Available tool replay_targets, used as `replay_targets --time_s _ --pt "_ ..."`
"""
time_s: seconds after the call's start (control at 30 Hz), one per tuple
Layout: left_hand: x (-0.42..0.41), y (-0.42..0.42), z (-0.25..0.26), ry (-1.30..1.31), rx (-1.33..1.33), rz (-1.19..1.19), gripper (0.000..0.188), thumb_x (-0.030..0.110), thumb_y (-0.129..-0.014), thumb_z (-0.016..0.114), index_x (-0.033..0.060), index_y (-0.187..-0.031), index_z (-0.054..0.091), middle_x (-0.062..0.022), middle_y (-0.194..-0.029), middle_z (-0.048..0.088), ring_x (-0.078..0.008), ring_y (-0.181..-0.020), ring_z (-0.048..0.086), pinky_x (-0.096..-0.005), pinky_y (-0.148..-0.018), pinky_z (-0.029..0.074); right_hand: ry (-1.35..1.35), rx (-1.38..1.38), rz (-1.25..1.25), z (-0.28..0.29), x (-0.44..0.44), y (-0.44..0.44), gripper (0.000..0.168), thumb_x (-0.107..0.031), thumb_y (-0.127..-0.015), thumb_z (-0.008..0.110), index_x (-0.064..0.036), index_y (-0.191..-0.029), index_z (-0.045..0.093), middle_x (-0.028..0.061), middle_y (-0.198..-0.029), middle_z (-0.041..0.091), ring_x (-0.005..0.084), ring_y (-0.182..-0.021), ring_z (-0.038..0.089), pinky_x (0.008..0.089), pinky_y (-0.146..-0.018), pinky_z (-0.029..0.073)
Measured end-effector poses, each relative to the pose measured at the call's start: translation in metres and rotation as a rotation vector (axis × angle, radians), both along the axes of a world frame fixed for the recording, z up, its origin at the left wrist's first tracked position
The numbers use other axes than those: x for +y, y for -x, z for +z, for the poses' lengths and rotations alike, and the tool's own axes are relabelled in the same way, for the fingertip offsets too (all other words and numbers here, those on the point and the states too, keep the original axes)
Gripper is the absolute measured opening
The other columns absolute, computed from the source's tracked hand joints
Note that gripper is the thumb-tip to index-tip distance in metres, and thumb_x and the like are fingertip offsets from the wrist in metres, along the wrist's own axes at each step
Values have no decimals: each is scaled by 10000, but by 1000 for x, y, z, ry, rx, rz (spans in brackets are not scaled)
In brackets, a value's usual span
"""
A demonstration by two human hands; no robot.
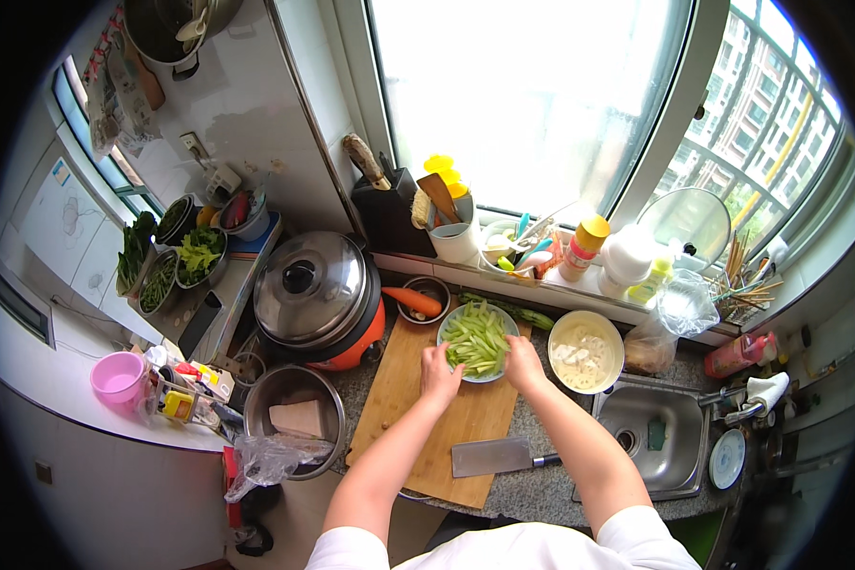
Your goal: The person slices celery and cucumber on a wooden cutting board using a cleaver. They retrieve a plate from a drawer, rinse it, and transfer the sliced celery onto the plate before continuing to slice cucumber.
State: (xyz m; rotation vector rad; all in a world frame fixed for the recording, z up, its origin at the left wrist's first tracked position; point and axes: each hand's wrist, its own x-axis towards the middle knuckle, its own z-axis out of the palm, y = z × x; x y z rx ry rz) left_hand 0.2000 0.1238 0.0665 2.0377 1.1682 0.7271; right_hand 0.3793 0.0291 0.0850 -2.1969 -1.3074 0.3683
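A round plate [511, 324] heaped with cut green celery pieces [476, 338] sits at the far end of a wooden cutting board [406, 399]. At the plate's left side, my left hand [439, 372] touches its rim and the celery edge, thumb apart from the fingers. On the opposite side my right hand [524, 362] is at the rim, its fingertips by the celery. Whether either hand grips the plate is unclear. A cleaver [493, 457] lies across the board's near right part, its handle pointing right. Beyond the board, a metal bowl [427, 281] holds a carrot [412, 301].
Right of the plate stand a bowl of sliced lotus root [586, 353] and a steel sink [659, 427]. To the left are an orange electric cooker [313, 303] and a large steel bowl [331, 406] with a pale block. A knife block [395, 214] stands by the window.
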Motion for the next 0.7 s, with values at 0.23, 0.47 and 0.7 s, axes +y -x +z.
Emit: replay_targets --time_s 0.23,0.47,0.7 --pt "-26 -19 -35 1225 -561 209 352 72 -986 456 51 -1309 316 -217 -1224 550 -354 -903 687 -430 -719 621 103 -18 -86 0 70 -5 528 -314 -865 648 -127 -1344 529 128 -1357 505 357 -1253 447 504 -1031 377" --pt "-19 -32 -47 1132 -558 346 357 25 -962 421 37 -1280 258 -218 -1298 473 -364 -970 660 -438 -695 630 238 -228 154 -6 112 22 502 -460 -914 562 -142 -1302 572 130 -1391 462 370 -1257 435 522 -1032 351" --pt "-13 -32 -42 1051 -487 357 337 27 -960 410 39 -1276 292 -192 -1300 484 -352 -997 650 -435 -654 631 -127 -454 140 -15 92 23 435 -382 -918 581 -105 -1254 589 155 -1352 487 360 -1260 438 530 -1029 348"
